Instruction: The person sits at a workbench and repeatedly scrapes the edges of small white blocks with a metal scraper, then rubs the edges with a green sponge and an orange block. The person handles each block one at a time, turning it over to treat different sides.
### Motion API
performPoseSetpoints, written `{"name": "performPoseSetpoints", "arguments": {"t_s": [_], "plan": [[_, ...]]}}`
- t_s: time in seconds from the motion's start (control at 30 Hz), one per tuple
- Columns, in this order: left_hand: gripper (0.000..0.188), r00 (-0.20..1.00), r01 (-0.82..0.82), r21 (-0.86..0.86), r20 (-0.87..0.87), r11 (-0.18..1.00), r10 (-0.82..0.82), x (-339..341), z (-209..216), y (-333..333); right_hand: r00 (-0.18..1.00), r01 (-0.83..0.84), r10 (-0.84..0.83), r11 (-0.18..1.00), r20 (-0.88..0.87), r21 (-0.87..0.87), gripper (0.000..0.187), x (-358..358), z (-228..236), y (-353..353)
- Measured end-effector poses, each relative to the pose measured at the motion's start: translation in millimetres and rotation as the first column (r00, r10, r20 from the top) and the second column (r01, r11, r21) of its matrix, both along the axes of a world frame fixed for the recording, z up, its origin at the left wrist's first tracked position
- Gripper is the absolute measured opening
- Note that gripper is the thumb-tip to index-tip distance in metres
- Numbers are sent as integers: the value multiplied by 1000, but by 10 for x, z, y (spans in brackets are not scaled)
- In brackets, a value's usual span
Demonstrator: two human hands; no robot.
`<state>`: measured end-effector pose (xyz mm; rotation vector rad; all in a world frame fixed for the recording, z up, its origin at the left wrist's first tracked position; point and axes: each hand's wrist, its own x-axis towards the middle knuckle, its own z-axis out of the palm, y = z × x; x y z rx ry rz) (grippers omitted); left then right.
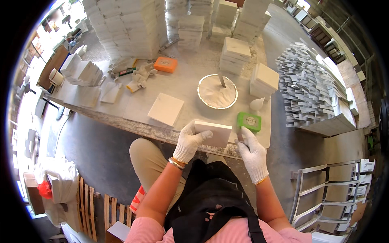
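Gripping a thick white tile (221, 135) in the gloved left hand (187, 145), clamped between the thumb on the near face and the fingers behind, tilted and held over the near edge of the dusty table (186, 85). Holding the gloved right hand (254, 157) apart from the tile, to its right and just beside a green box (249, 122), with a small brownish thing (240, 137) at the fingertips, too small to make out; cannot tell how firmly pinched, if at all. Facing, beyond the tile, a round bowl (198, 91) of pale powder or paste, with a flat tool (221, 80) standing in it. To the bowl's left, a square slab (166, 109) near the front edge; farther back, an orange box (165, 65) beside crumpled work gloves (141, 77). To the bowl's right, a small white bulb (257, 104) and a short stack of blocks (265, 79). At the far left, a tall stack of slabs (125, 30). Right of the table, a big pile of grey-white strips (306, 87).
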<state>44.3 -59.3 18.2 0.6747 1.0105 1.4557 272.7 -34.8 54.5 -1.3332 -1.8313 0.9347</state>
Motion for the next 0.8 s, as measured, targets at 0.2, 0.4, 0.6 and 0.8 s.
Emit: {"name": "performPoseSetpoints", "arguments": {"t_s": [0.2,0.4,0.6,0.8], "plan": [[28,996,-79,-49,26,996,81,77,54,-276,990,-135,132,990,54,37,44,-48,191,-190],[32,948,-92,-112,293,990,121,113,4,-412,952,-7,-117,916,-284,-401,38,192,559,-189],[33,935,15,-125,355,992,31,196,26,-488,956,-92,-6,942,-292,-322,31,221,412,-75],[30,988,149,-219,3,964,-152,14,102,-262,966,-65,-19,948,-257,-312,32,298,283,77]]}}
